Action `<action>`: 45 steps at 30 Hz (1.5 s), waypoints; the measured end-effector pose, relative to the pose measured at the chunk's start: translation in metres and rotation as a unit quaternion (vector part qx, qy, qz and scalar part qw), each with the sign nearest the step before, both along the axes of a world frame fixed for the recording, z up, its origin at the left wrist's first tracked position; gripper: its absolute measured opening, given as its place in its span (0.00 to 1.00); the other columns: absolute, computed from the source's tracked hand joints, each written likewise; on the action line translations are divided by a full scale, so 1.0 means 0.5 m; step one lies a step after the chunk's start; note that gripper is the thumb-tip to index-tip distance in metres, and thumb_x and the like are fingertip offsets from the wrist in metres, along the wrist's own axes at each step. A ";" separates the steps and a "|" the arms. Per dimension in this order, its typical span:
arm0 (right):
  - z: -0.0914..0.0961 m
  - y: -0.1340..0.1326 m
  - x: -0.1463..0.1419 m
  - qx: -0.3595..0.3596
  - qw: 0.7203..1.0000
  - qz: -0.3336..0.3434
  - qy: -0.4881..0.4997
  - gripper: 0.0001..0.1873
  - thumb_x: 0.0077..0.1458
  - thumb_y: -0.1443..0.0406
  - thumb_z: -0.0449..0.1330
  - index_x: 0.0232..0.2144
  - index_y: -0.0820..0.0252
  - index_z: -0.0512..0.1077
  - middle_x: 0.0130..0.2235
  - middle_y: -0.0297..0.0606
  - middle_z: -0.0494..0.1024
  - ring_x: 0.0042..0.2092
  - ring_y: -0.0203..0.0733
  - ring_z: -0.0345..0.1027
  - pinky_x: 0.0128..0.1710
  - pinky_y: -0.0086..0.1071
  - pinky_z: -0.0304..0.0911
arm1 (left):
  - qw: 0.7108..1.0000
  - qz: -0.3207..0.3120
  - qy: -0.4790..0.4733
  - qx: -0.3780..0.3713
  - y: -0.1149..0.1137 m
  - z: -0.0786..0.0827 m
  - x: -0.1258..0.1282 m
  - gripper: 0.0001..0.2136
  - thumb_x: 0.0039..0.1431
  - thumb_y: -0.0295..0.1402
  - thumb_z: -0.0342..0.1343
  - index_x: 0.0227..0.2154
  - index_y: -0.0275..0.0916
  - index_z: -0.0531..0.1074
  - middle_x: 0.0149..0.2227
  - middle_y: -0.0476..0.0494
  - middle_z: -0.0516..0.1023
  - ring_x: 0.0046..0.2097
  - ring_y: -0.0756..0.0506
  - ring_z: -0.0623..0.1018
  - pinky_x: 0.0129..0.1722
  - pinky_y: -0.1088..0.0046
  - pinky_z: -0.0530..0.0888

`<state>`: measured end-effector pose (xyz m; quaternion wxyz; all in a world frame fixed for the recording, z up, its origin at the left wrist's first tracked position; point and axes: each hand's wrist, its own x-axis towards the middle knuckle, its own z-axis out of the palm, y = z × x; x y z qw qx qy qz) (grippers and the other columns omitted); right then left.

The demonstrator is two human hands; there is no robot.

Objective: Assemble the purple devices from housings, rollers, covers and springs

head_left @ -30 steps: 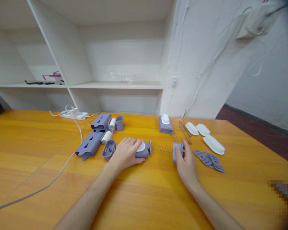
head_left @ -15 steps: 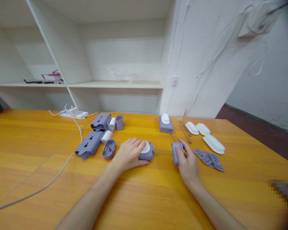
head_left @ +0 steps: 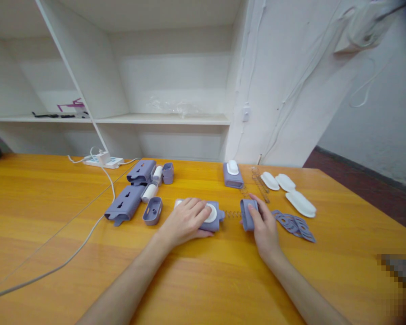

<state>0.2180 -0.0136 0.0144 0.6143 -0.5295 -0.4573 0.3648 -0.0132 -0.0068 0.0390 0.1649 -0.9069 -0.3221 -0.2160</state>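
Note:
My left hand [head_left: 187,220] is closed over a purple plastic housing [head_left: 215,224] with a white oval part [head_left: 210,213] on its upper face. A thin metal spring [head_left: 232,214] stretches from the right end of that housing toward a purple cap [head_left: 247,215]. Fingers and thumb of my right hand [head_left: 264,225] grip this cap, its hollow side turned left. A short gap, bridged by the spring, separates the two purple pieces. Much of the housing is hidden under my left hand.
Purple housings [head_left: 126,204], white cylinders [head_left: 150,192] and an open purple cap [head_left: 152,211] lie left. Behind stands another purple housing [head_left: 233,179]. Loose springs [head_left: 260,185], white covers [head_left: 301,203] and flat purple pieces [head_left: 294,225] are right. A cable [head_left: 67,266] crosses the table from a power strip [head_left: 104,161].
My left hand and the housing have shifted slightly right, toward the cap. The gap is narrower and the spring shorter. My right hand has barely moved.

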 end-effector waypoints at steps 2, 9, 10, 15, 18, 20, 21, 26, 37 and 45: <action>0.001 -0.002 -0.002 -0.001 1.000 0.015 -0.013 0.30 0.51 0.52 0.57 0.55 0.56 0.63 0.40 0.40 0.75 0.26 0.40 0.68 0.22 0.32 0.66 | 1.000 -0.004 0.006 0.000 -0.003 -0.001 0.007 0.25 0.53 0.53 0.51 0.42 0.36 0.66 0.42 0.37 0.72 0.43 0.40 0.71 0.40 0.63 0.68; 0.001 -0.003 -0.005 -0.013 0.998 0.052 -0.016 0.29 0.52 0.52 0.56 0.55 0.55 0.61 0.36 0.39 0.75 0.25 0.42 0.69 0.20 0.32 0.65 | 0.999 0.011 -0.005 0.038 -0.004 -0.008 0.011 0.24 0.53 0.53 0.51 0.41 0.35 0.66 0.42 0.36 0.73 0.42 0.39 0.72 0.40 0.61 0.68; 0.001 -0.003 -0.006 -0.012 0.998 0.055 -0.019 0.30 0.52 0.52 0.56 0.55 0.55 0.61 0.35 0.39 0.75 0.25 0.42 0.69 0.20 0.32 0.65 | 0.999 0.013 -0.009 0.042 -0.004 -0.008 0.011 0.24 0.53 0.53 0.51 0.41 0.35 0.66 0.42 0.36 0.73 0.43 0.39 0.72 0.40 0.61 0.68; 0.006 -0.005 -0.007 -0.003 0.997 0.064 -0.035 0.29 0.52 0.52 0.56 0.55 0.54 0.62 0.35 0.37 0.74 0.25 0.42 0.69 0.21 0.33 0.65 | 0.998 0.020 -0.024 0.051 -0.006 -0.007 0.010 0.24 0.54 0.52 0.51 0.43 0.35 0.65 0.42 0.35 0.73 0.44 0.39 0.72 0.41 0.62 0.68; 0.007 -0.004 -0.004 -0.005 0.997 0.069 -0.026 0.28 0.53 0.52 0.56 0.55 0.53 0.61 0.37 0.38 0.74 0.26 0.42 0.69 0.21 0.33 0.66 | 0.998 0.022 -0.020 0.047 -0.007 -0.006 0.010 0.24 0.54 0.52 0.51 0.43 0.35 0.65 0.42 0.35 0.73 0.44 0.39 0.72 0.41 0.61 0.68; 0.006 -0.002 -0.002 -0.012 0.998 0.065 -0.012 0.29 0.53 0.51 0.55 0.55 0.53 0.61 0.39 0.39 0.74 0.26 0.43 0.70 0.21 0.33 0.66 | 0.998 0.013 -0.017 0.051 -0.008 -0.006 0.012 0.24 0.54 0.52 0.50 0.42 0.35 0.66 0.43 0.34 0.73 0.44 0.39 0.72 0.41 0.61 0.68; 0.004 -0.001 -0.001 -0.017 0.998 0.058 -0.008 0.29 0.53 0.51 0.55 0.55 0.54 0.61 0.40 0.40 0.74 0.27 0.43 0.70 0.21 0.33 0.66 | 0.998 0.007 -0.018 0.054 -0.009 -0.006 0.014 0.23 0.54 0.52 0.50 0.41 0.35 0.66 0.43 0.34 0.73 0.44 0.39 0.72 0.41 0.61 0.68; -0.004 0.001 -0.007 0.020 0.994 0.065 -0.083 0.26 0.53 0.52 0.55 0.52 0.56 0.65 0.46 0.41 0.74 0.41 0.47 0.70 0.38 0.37 0.66 | 0.998 -0.034 0.009 0.043 -0.021 -0.004 0.035 0.23 0.55 0.52 0.49 0.42 0.36 0.65 0.45 0.33 0.72 0.44 0.40 0.72 0.42 0.61 0.69; -0.019 0.001 -0.017 0.044 0.983 0.096 -0.151 0.22 0.56 0.53 0.53 0.50 0.56 0.64 0.49 0.39 0.71 0.49 0.45 0.65 0.50 0.37 0.58 | 0.998 0.004 -0.017 0.056 -0.022 -0.015 0.045 0.23 0.54 0.52 0.50 0.42 0.35 0.66 0.45 0.34 0.72 0.44 0.38 0.71 0.42 0.59 0.68; -0.019 0.008 -0.016 0.030 0.987 0.091 -0.127 0.23 0.54 0.51 0.54 0.48 0.56 0.66 0.48 0.40 0.72 0.49 0.46 0.64 0.52 0.39 0.57 | 0.996 -0.006 -0.036 0.076 -0.027 -0.009 0.049 0.22 0.55 0.51 0.50 0.41 0.35 0.67 0.44 0.33 0.73 0.44 0.38 0.72 0.42 0.59 0.68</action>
